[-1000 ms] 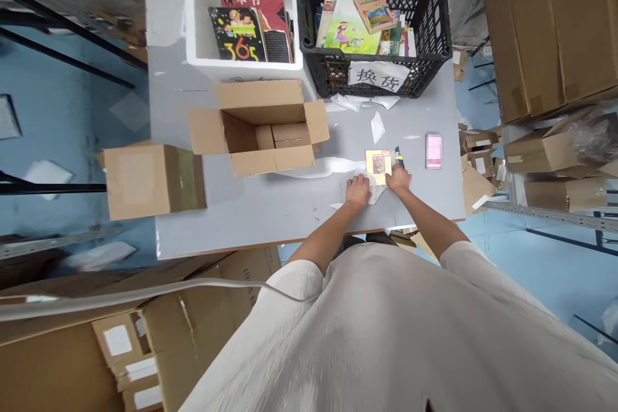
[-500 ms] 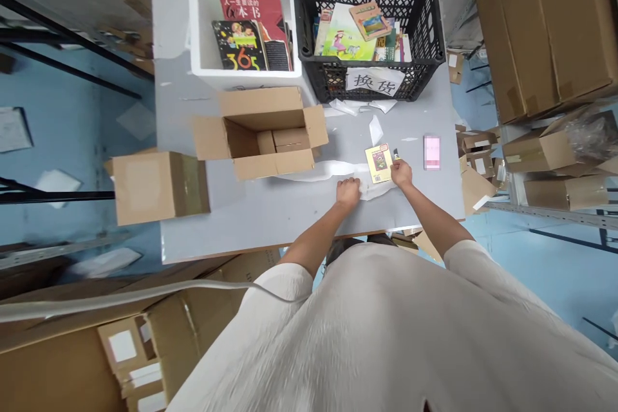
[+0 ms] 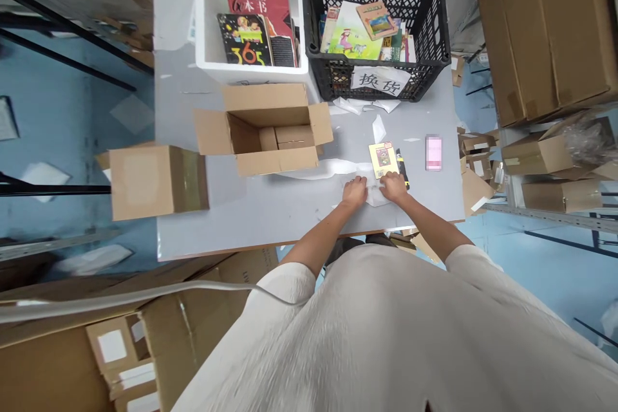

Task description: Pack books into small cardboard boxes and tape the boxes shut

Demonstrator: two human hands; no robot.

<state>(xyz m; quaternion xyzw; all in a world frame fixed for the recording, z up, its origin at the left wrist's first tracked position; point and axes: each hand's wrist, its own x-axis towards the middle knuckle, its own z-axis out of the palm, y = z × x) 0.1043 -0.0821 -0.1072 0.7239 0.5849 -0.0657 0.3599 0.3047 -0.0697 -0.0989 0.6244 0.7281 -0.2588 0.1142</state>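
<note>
My left hand [image 3: 355,191] is closed at the table's front part, its fingers curled on a crumpled white wrapping sheet [image 3: 380,196]. Close to its right, my right hand [image 3: 393,187] is also closed, with its fingertips on the same sheet. Just beyond the right hand lies a small yellow book [image 3: 380,158] with a picture on its cover, its lower edge partly behind the fingers. A black and yellow box cutter [image 3: 401,166] rests on the table beside the book. The fingertips are too small to make out fully.
An open cardboard box [image 3: 270,164] stands to the left, a closed carton [image 3: 142,183] beyond it. At the back are a white foam box [image 3: 205,45] and a black crate [image 3: 434,55], both with books. A phone [image 3: 433,153] lies at the right; paper scraps [image 3: 379,129] are scattered about.
My right hand has let go of the box cutter, which now lies beside the book. It has moved down and left onto the white sheet, nearer my left hand.
</note>
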